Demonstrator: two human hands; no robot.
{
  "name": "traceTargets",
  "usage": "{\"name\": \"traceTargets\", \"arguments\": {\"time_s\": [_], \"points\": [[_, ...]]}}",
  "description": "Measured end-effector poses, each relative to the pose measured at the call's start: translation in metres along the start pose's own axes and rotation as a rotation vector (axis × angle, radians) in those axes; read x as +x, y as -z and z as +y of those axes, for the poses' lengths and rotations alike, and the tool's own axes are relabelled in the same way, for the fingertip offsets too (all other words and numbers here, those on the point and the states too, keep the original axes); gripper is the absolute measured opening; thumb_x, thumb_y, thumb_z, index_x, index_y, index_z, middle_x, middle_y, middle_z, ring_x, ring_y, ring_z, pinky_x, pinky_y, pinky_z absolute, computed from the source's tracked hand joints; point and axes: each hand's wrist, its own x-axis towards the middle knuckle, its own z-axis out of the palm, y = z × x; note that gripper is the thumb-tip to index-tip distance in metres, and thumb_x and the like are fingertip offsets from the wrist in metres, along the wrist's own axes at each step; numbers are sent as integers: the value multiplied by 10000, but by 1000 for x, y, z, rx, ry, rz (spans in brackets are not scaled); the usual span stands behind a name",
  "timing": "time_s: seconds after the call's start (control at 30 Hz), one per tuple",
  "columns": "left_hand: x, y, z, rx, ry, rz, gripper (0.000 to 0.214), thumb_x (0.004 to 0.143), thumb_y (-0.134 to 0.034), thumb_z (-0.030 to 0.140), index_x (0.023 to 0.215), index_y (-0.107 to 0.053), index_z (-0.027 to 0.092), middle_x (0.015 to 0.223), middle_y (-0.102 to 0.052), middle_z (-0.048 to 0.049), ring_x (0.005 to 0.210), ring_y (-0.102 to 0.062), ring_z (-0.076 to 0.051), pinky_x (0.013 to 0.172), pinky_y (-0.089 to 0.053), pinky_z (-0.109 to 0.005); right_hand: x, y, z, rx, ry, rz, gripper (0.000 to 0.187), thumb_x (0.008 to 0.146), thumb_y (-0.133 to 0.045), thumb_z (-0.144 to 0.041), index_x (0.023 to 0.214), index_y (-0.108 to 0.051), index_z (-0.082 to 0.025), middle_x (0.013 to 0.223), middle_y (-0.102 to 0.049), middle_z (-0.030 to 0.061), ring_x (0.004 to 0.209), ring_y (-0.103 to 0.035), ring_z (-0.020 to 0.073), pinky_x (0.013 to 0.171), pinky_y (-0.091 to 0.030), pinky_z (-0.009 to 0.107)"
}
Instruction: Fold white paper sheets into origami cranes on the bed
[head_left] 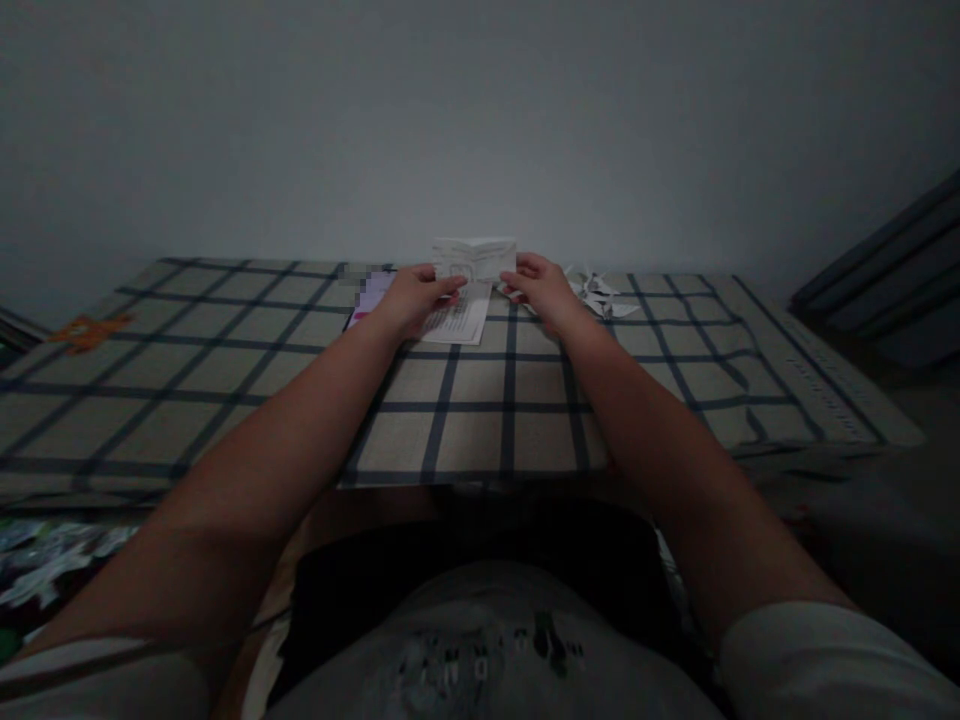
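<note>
Both arms reach forward over a checked cloth (465, 400) covering a low table. My left hand (412, 296) pinches the left edge of a small folded white paper (475, 257), and my right hand (541, 287) pinches its right edge. The paper is held upright just above the cloth. Beneath it lies a printed white sheet (459, 315) flat on the cloth. Fingers of both hands are curled closed on the folded paper.
A phone with a lit pink screen (369, 297) lies left of my left hand. Several small folded white paper pieces (600, 294) sit right of my right hand. An orange item (88, 331) lies at the far left. A grey wall stands behind the table.
</note>
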Motion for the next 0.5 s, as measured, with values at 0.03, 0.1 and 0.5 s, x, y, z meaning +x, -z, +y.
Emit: {"name": "traceTargets", "arguments": {"time_s": [0.03,0.1,0.5], "points": [[-1,0,1,22,-11,1,338,656,-920,373,859,-755,160,864,-762,-58,699,-632,-128,644,-520,-243,0,0,0,-17,8,-8,228,837,-726,-324,1026,-677,-205,949,-724,38,786,-630,139,643,-503,250],[-3,0,3,87,-40,15,290,687,-891,376,802,-734,161,754,-718,-33,634,-593,-118,599,-490,-240,0,0,1,-67,29,-14,159,849,-720,-342,879,-666,-195,828,-685,21,740,-594,137,638,-482,256],[-8,0,7,422,-244,-57,188,698,-771,332,753,-698,168,699,-668,-9,665,-581,-145,636,-442,-250,-5,1,-5,-321,201,-102,250,909,-692,-428,816,-665,-197,751,-585,3,747,-513,160,718,-421,301]]}}
